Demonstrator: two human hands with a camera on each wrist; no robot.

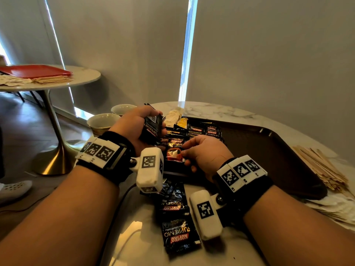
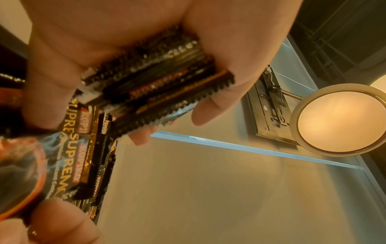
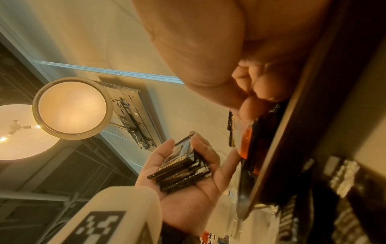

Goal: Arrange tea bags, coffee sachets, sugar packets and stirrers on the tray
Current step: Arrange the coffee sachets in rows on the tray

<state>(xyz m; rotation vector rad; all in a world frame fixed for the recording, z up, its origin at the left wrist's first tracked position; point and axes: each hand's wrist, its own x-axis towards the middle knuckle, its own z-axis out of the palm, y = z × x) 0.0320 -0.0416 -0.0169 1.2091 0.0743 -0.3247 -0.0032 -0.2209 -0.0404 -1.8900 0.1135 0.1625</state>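
My left hand [image 1: 146, 125] grips a stack of black Kopiko coffee sachets [image 1: 151, 126] above the left end of the dark brown tray [image 1: 269, 150]; the stack's serrated edges [image 2: 158, 82] show between its fingers [image 2: 205, 112], and it appears again as a stack [image 3: 181, 166] in the palm. My right hand [image 1: 199, 152] pinches one coffee sachet [image 1: 173, 153] lying at the tray's near left corner, thumb and fingertips [image 3: 248, 109] on its edge. More sachets [image 1: 203, 130] lie in rows on the tray. Wooden stirrers [image 1: 318, 167] are piled right of the tray.
Loose coffee sachets [image 1: 177, 233] lie on the marble table [image 1: 221, 110] before the tray. Two cream bowls [image 1: 103, 121] stand at the left edge, pale packets [image 1: 172, 116] behind the tray, paper packets [image 1: 334, 206] at right. Another table holds a red tray [image 1: 34, 71].
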